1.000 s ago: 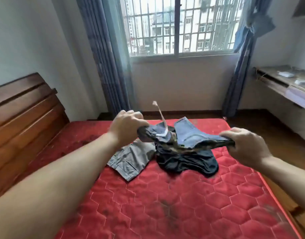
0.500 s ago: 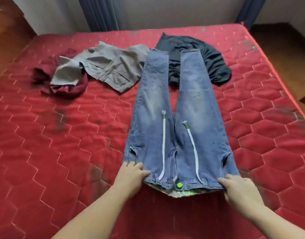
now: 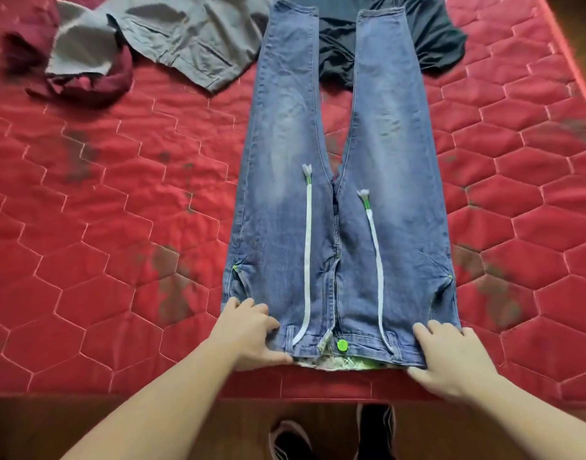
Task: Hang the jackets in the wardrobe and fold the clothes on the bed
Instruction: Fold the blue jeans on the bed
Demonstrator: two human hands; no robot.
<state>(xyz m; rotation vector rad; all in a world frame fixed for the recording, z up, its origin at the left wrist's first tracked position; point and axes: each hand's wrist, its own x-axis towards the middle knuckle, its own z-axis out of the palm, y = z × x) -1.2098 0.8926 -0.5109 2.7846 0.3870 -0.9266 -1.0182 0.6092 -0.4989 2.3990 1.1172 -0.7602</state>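
Red quilted bed (image 3: 102, 227), stained in patches, carries our items. Blue jeans (image 3: 338, 194): spread flat, waistband at the near edge between our hands, legs running away from us. Left hand (image 3: 248, 333) pinches one waistband corner, right hand (image 3: 450, 356) the other. Beyond the hands: grey garment (image 3: 185, 38) and maroon garment (image 3: 95, 84) far left, dark garment (image 3: 434, 38) under the jeans' legs.

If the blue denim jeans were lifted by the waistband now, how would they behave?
The blue denim jeans lie flat along the red quilted mattress, so they would likely drape limply. Their white drawstrings lie loose and would probably dangle. Denim this long likely feels fairly heavy.
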